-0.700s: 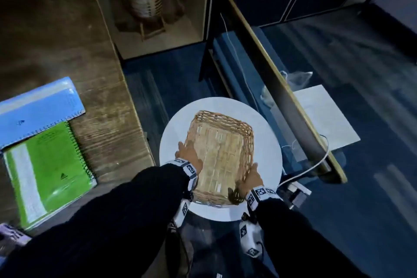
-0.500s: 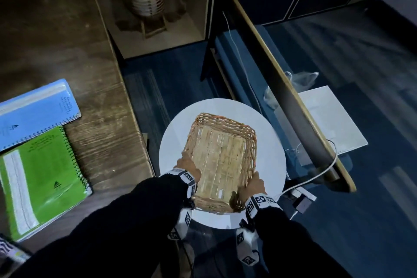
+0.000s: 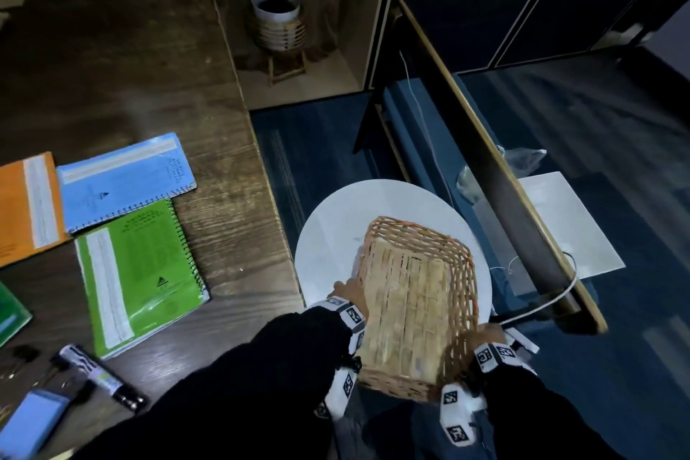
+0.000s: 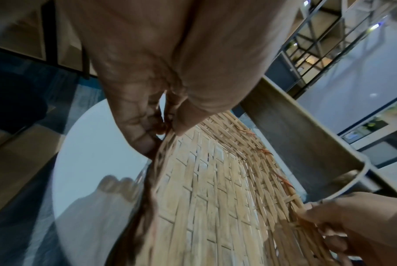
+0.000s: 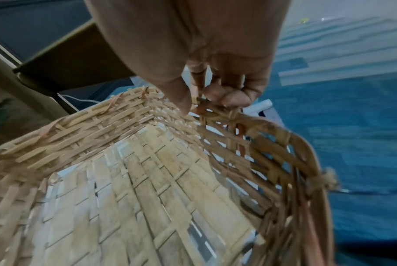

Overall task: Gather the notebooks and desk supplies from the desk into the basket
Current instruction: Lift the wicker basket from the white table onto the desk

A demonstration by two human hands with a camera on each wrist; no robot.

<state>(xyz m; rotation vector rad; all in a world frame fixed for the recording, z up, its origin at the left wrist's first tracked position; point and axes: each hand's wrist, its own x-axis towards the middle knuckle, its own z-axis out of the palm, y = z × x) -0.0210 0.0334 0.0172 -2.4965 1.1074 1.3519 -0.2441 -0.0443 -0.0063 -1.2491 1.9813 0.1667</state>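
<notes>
The woven basket (image 3: 414,306) is pinched at its rim by the left hand (image 3: 349,291) and the right hand (image 3: 481,338), above the round white stool (image 3: 328,235); the notebooks (image 3: 138,273) lie on the desk (image 3: 231,235), well apart; the thin rim could slip or bend if one grip is loosened, so the basket may be tipped.

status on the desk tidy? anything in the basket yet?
Done: nothing packed; the basket is empty. In hand: left hand and right hand grip its opposite rims over the white round table. Left: orange notebook, blue notebook, green notebook, the marker and small items beside it, all on the desk.
</notes>
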